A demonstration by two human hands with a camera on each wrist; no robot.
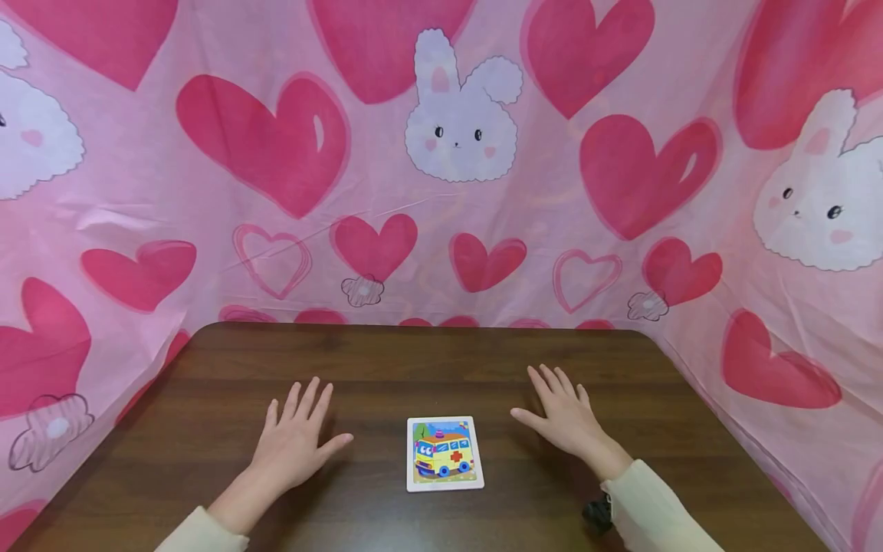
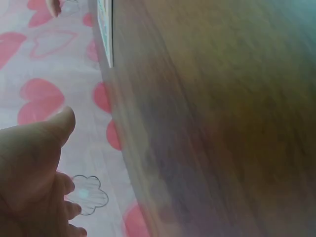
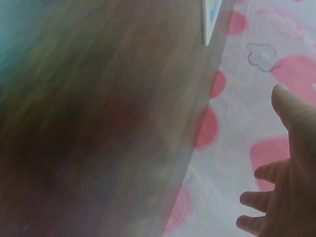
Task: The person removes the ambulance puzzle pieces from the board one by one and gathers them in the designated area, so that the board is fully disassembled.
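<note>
left hand [image 1: 293,443] and right hand [image 1: 567,422]: fingers spread, gripping nothing | flat white-edged card with yellow cartoon ambulance [image 1: 445,454]: between them on dark brown wood-grain table [image 1: 372,372] (touching neither, btw) | step: hands-off, imo | next: lifting it would probably need an edge pinch

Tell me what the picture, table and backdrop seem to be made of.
Picture: probably board or thick card, with a printed face and a straight, stiff-looking pale edge. Table: wood or wood-look laminate, seemingly smooth, showing dark brown grain streaks. Backdrop: thin printed cloth or plastic sheet, judging by its creases and folds.
</note>
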